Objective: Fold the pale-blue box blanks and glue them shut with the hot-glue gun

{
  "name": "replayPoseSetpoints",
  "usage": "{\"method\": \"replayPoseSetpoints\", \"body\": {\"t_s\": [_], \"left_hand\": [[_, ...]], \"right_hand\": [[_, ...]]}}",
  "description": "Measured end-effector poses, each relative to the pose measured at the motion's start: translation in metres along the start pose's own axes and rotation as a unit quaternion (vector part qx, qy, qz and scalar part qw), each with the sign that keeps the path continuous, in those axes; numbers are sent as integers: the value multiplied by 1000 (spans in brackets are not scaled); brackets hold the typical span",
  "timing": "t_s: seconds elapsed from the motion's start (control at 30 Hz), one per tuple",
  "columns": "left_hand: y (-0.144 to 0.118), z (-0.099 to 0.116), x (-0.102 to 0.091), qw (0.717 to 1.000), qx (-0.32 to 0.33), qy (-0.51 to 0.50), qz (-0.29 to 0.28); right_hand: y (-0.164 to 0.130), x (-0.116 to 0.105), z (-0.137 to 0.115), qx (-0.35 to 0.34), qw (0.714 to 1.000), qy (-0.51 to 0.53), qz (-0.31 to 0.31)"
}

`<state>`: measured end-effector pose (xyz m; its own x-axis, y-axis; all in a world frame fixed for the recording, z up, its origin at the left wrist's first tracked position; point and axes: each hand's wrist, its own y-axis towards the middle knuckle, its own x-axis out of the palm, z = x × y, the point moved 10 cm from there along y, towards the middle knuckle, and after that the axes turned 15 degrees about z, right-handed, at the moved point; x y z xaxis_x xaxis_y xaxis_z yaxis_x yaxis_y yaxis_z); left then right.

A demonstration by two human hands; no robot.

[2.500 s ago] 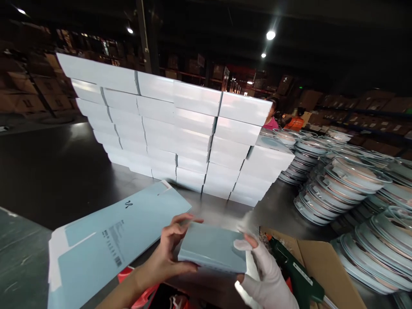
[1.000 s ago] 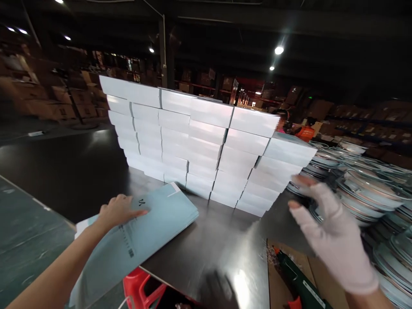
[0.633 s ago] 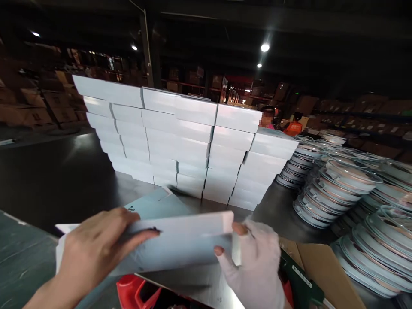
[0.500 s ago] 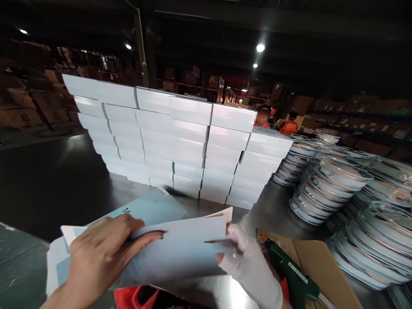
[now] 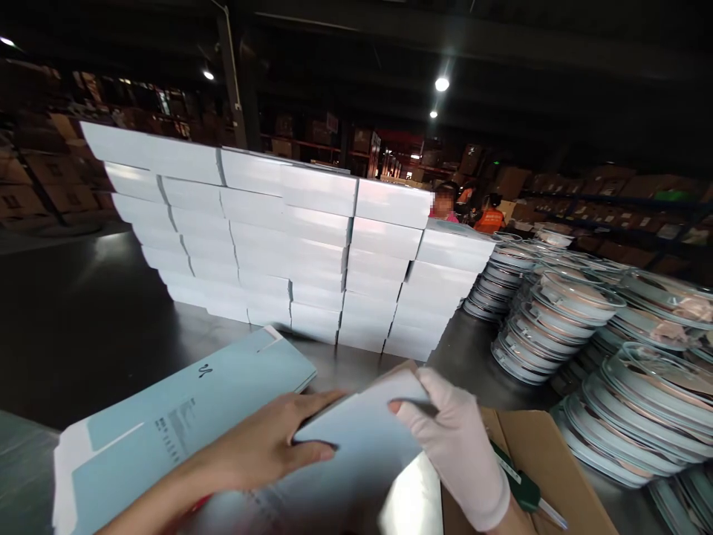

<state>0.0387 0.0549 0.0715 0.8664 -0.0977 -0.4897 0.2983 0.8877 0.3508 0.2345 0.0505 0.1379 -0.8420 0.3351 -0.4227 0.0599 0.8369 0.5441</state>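
My bare left hand and my white-gloved right hand both grip one flat, unfolded pale blue carton sheet low at the centre, just above the steel table. The left hand pinches its left edge, the right hand presses on its upper right corner. A stack of more flat blue carton sheets with a printed logo and small text lies on the table to the left. Behind stands a wall of stacked, closed pale blue boxes.
Stacks of round pale blue discs with tan centres fill the right side. An open brown cardboard box sits at lower right with a green glue gun in it. Other people work behind the boxes. The dark steel table stretches left.
The closed box I held earlier is out of my hands. My left hand lifted one flat sheet off the stack, and both hands have brought it down in front of me.
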Motion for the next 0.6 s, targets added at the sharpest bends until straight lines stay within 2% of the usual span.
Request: {"method": "replayPoseSetpoints", "body": {"t_s": [0.03,0.07,0.1,0.13,0.17,0.23,0.27,0.33,0.47,0.53,0.6], "left_hand": [[5,2,-6,999,-15,-49,14],[11,0,-16,994,-27,-95,56],[14,-5,-26,984,-35,-134,110],[15,-13,-32,972,-40,-165,161],[15,-21,-32,963,-40,-187,189],[14,-29,-19,959,-22,-209,192],[13,-28,-10,958,-7,-220,181],[11,-21,1,950,19,-253,183],[8,-10,0,921,-9,-282,268],[8,-7,-1,926,-24,-258,275],[10,-4,0,941,-16,-224,254]], "right_hand": [[1,-19,-4,-54,994,-25,95],[-3,-33,-6,-95,980,-38,172],[-8,-40,-4,-112,970,-35,212],[-11,-38,2,-107,971,-20,211],[-12,-29,9,-86,980,4,181],[-16,-7,20,-44,989,61,125],[-18,-1,22,-33,988,83,123],[-22,5,26,-12,982,114,153],[-31,10,39,53,967,142,207],[-34,10,43,67,963,153,210],[-36,12,43,68,965,158,198]]}}
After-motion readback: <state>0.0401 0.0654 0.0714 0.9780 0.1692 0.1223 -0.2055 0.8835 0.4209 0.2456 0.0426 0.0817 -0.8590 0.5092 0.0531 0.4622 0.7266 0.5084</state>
